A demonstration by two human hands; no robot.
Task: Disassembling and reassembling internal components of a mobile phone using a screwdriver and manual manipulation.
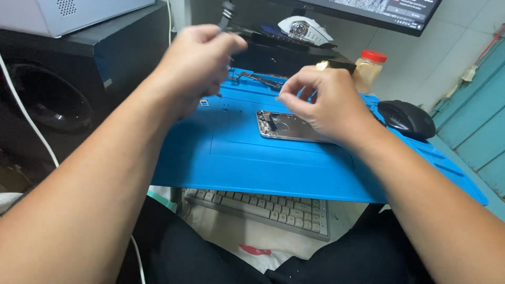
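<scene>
An opened phone (pixel 286 127) lies flat near the middle of a blue mat (pixel 247 163), its silver inside facing up and its right end hidden under my right hand (pixel 323 108).

My right hand hovers just over the phone, thumb and forefinger pinched almost together at their tips. Whatever they grip is too small for me to make out; it may be a screw or nothing at all.

My left hand (pixel 197 63) is raised above the mat's far left corner, fingers curled closed around a dark tool (pixel 226 14) whose end sticks up past my knuckles. I cannot tell what kind of tool it is.

On the mat beyond the phone lie a thin metal part (pixel 258 80) and a small square tray (pixel 204 103), with dark specks scattered close by.

To do this well, I judge the pinch should stay low over the mat, so a dropped piece lands on it. I would bring the tool down slowly and keep the phone flat.

Further out: a black mouse (pixel 406 119) at the mat's right edge, a red-lidded jar (pixel 368 71) behind my right hand, a white mouse (pixel 305 29) beneath a monitor (pixel 389 13), and a keyboard (pixel 268 208) under the mat's near edge.
</scene>
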